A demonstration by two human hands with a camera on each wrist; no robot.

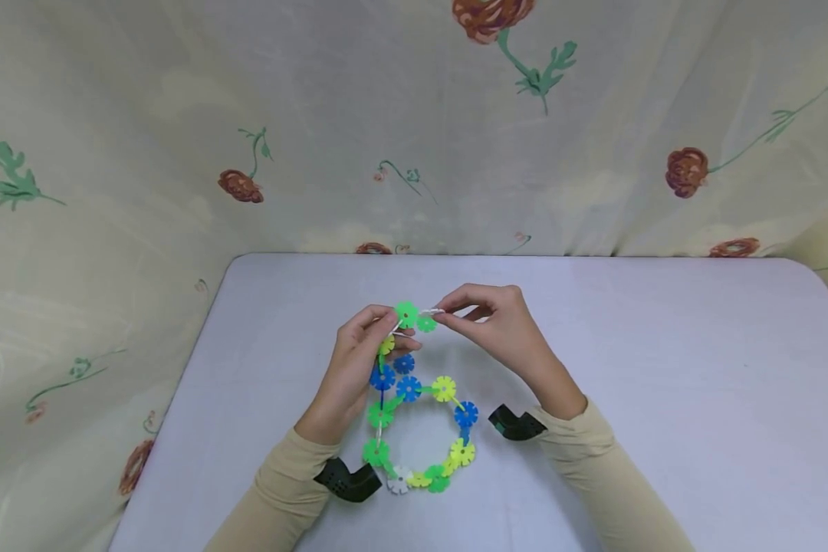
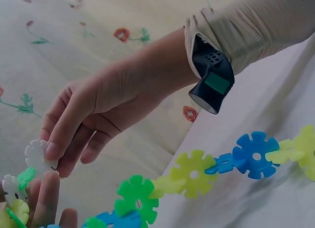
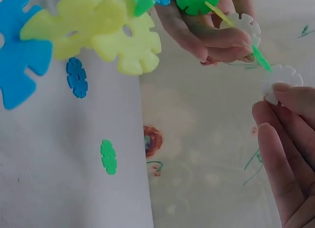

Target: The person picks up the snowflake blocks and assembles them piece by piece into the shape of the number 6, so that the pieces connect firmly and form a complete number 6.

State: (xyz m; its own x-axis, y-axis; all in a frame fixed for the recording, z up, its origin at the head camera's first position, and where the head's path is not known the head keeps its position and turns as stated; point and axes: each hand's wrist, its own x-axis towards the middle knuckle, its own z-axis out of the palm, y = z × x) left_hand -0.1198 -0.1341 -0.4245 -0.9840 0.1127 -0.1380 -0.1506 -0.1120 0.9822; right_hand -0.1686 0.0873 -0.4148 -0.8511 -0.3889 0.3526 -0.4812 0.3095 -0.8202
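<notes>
My left hand (image 1: 352, 353) grips the upper end of a chain of slotted plastic flower discs (image 1: 409, 389), in green, yellow, blue and white. A green disc (image 1: 406, 314) stands up at that end, beside the left fingertips. My right hand (image 1: 493, 322) pinches a white slotted disc (image 1: 431, 311) between thumb and forefinger, seen edge-on from the head. In the right wrist view this white disc (image 3: 285, 76) is right at the tip of a green disc (image 3: 261, 58) of the chain. The left hand (image 3: 211, 38) partly hides the linked discs it holds.
A loose blue disc (image 1: 404, 363) and a loose green disc (image 1: 426, 323) lie on the white table (image 1: 662, 368). Below the hands, the chain curves round in a ring. A flower-print cloth (image 1: 317, 115) hangs behind and left of the table.
</notes>
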